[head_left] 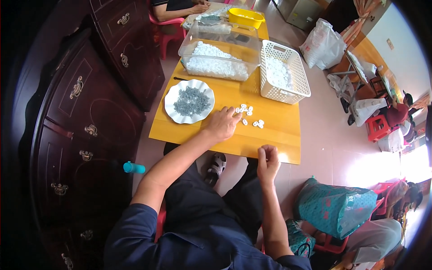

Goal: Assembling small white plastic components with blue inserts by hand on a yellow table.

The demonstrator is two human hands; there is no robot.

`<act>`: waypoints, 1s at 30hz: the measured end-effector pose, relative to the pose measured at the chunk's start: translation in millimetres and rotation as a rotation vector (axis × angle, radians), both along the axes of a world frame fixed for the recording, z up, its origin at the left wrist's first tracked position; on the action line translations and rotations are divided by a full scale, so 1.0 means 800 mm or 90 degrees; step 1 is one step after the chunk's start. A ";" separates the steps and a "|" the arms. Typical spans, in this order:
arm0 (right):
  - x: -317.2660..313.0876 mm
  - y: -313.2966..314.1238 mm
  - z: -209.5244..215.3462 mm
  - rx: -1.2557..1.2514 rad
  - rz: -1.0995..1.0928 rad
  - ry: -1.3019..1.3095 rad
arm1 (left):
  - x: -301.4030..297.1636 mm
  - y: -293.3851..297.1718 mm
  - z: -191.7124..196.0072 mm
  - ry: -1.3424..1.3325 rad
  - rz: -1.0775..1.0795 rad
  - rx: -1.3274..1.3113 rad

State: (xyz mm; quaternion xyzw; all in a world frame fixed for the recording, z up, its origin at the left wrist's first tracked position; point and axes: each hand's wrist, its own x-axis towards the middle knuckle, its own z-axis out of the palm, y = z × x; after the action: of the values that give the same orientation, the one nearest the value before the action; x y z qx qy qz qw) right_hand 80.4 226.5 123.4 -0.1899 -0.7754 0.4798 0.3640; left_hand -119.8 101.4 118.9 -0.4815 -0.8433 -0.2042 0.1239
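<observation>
My left hand (223, 124) reaches over the wooden table, palm down. Its fingers stretch out and touch the edge of a loose group of small white oval plastic pieces (243, 109) with dark holes. More of these pieces (258, 123) lie to the right of the fingertips. Left of that hand stands a white scalloped plate (172, 100) heaped with small grey plastic bits (193, 101). Near the table's front edge I hold up my right hand (268, 163), its fingers curled in toward the thumb. Whatever it may pinch is too small to make out.
Behind the plate, a clear plastic bin (252, 57) holds many white pieces, as does a cream perforated basket (294, 92) beside it. A yellow basin (246, 17) stands farther back, near another person's hands (199, 8). Dark cabinets (96, 112) line the left; a teal bag (335, 207) sits right.
</observation>
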 end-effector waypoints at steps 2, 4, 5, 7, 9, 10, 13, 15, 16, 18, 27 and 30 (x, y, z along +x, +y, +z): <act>0.017 -0.013 -0.014 -0.103 0.017 -0.013 | 0.006 -0.005 0.001 0.015 0.002 -0.001; 0.026 -0.028 -0.024 -0.148 0.040 0.004 | 0.014 -0.012 0.001 0.018 0.020 -0.002; 0.031 -0.034 -0.025 -0.147 0.059 -0.017 | 0.019 -0.017 -0.001 0.018 0.020 -0.006; 0.039 -0.044 -0.031 -0.171 0.089 -0.045 | 0.030 -0.026 -0.001 0.003 0.027 0.036; 0.047 -0.045 -0.040 -0.209 0.111 -0.070 | 0.043 -0.037 0.002 -0.005 0.011 0.051; 0.049 -0.045 -0.041 -0.224 0.124 -0.089 | 0.050 -0.043 0.007 -0.013 -0.001 0.068; 0.051 -0.046 -0.043 -0.272 0.108 -0.088 | 0.066 -0.053 0.017 0.000 -0.025 0.081; 0.051 -0.047 -0.045 -0.287 0.109 -0.068 | 0.076 -0.060 0.024 0.001 -0.034 0.076; 0.050 -0.050 -0.045 -0.296 0.115 -0.049 | 0.079 -0.063 0.025 0.004 -0.036 0.076; 0.051 -0.049 -0.043 -0.308 0.117 -0.049 | 0.082 -0.065 0.024 0.001 -0.050 0.071; 0.056 -0.037 -0.038 -0.322 0.128 -0.066 | 0.098 -0.063 0.012 0.017 -0.123 0.081; 0.057 -0.037 -0.042 -0.360 0.124 -0.040 | 0.108 -0.062 0.005 0.041 -0.143 0.096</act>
State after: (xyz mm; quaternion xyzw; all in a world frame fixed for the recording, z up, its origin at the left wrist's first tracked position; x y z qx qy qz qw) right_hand 125.7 197.0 89.9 -0.2234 -0.6364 0.7033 0.2244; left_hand -33.8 51.6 122.9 -0.5685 -0.7620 -0.2639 0.1627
